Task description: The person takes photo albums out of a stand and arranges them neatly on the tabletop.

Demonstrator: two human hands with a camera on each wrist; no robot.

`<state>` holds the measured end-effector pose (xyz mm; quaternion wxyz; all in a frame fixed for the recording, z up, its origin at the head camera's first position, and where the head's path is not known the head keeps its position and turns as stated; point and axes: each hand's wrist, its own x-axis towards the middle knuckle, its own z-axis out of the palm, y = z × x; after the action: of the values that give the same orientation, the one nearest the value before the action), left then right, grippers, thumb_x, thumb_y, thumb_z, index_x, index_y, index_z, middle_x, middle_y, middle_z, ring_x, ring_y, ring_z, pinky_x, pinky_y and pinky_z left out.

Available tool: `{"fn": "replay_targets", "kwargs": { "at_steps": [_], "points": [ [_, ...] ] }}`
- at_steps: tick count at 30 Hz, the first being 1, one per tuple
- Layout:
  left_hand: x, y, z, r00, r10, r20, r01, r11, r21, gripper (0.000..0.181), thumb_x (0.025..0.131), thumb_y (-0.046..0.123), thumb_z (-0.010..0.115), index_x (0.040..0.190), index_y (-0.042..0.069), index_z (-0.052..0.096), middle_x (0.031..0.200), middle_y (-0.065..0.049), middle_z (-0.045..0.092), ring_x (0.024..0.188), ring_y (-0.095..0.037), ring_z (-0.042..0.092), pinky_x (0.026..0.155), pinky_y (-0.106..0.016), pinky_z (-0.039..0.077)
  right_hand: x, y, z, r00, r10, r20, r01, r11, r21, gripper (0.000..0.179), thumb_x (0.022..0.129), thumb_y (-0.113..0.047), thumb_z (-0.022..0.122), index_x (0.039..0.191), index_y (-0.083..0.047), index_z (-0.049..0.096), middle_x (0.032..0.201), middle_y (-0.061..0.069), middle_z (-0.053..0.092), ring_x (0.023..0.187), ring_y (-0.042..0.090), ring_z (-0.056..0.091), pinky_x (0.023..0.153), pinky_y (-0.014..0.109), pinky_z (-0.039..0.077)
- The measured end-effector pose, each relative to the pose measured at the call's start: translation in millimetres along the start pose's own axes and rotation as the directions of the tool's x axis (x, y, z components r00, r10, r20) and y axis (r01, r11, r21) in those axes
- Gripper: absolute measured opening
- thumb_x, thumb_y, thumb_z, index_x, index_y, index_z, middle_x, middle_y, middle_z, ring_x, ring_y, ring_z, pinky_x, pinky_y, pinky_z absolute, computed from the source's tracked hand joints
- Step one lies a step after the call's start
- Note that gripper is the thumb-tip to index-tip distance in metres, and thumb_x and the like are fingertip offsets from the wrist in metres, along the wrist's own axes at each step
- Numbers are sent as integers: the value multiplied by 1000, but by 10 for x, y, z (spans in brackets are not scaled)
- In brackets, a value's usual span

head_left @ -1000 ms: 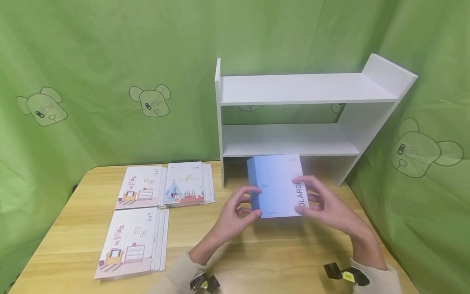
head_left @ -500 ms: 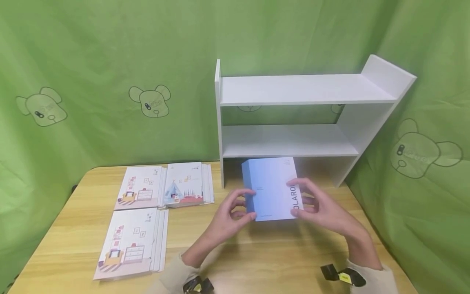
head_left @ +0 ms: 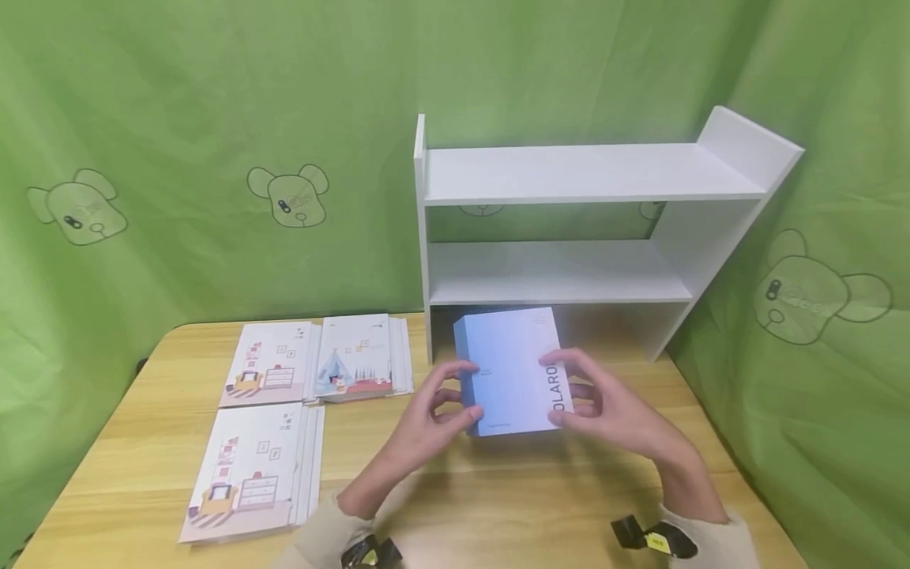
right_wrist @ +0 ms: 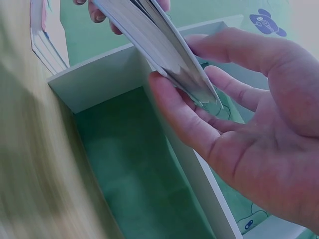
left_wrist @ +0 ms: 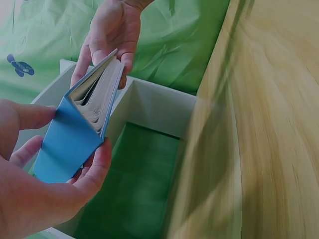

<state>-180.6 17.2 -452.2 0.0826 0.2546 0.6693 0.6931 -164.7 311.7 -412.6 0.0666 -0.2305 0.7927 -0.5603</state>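
Observation:
Between both hands, in front of the shelf, is a blue hardcover book [head_left: 515,379] with the letters "OLARO" along its right side. My left hand [head_left: 434,415] holds its spine edge, thumb and forefinger on the cover's side. On the opposite edge, my right hand [head_left: 611,407] pinches the cover between thumb and fingers. The left wrist view shows the book's blue spine [left_wrist: 67,142] and thick pages slightly parted. From the right wrist, the page edges [right_wrist: 164,50] show between the two covers, tilted over the shelf.
A white two-tier shelf [head_left: 562,273] stands at the back right. Three stacks of illustrated white books lie on the left: a back-left stack [head_left: 273,379], a tent-picture stack [head_left: 359,367] and a front stack [head_left: 242,494]. Green curtain [head_left: 178,118] surrounds the wooden table [head_left: 142,442].
The blue book and both hands have shifted left and slightly toward the person, away from the shelf. The grip looks the same. The stacks and shelf have stayed in place.

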Motion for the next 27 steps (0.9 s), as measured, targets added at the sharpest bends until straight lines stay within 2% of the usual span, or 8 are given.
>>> {"fn": "replay_targets", "kwargs": {
  "at_steps": [4, 9, 17, 27],
  "points": [
    [-25, 5, -44, 1000, -11, -3, 11, 1000, 5, 56, 94, 8, 73, 144, 22, 51, 140, -13, 44, 111, -35, 60, 82, -40, 64, 15, 9, 45, 1000, -5, 10, 4, 1000, 18, 70, 87, 2, 78, 146, -14, 45, 152, 15, 38, 125, 47, 57, 91, 38, 61],
    [-56, 12, -99, 1000, -6, -10, 6, 1000, 9, 57, 93, 6, 74, 143, 21, 51, 139, -11, 45, 111, -34, 61, 81, -41, 65, 37, 1, 98, 1000, -9, 19, 9, 1000, 19, 72, 87, 3, 77, 148, -15, 43, 154, 15, 36, 127, 50, 54, 92, 38, 60],
    [-105, 37, -181, 1000, -5, -24, 5, 1000, -10, 57, 92, 5, 74, 143, 20, 52, 137, -12, 45, 111, -34, 60, 80, -42, 65, 67, -22, 152, 1000, -19, -18, 19, 1000, -8, 68, 93, 0, 72, 151, -18, 41, 159, 16, 31, 131, 54, 48, 92, 37, 60],
    [-156, 50, -228, 999, -1, -33, 0, 999, -35, 58, 92, 2, 74, 143, 21, 52, 142, -6, 48, 111, -34, 60, 81, -44, 64, 107, 0, 203, 997, -66, -35, 66, 998, -8, 62, 95, 0, 69, 150, -14, 42, 158, 19, 35, 130, 52, 50, 92, 37, 60]
  ]
}}
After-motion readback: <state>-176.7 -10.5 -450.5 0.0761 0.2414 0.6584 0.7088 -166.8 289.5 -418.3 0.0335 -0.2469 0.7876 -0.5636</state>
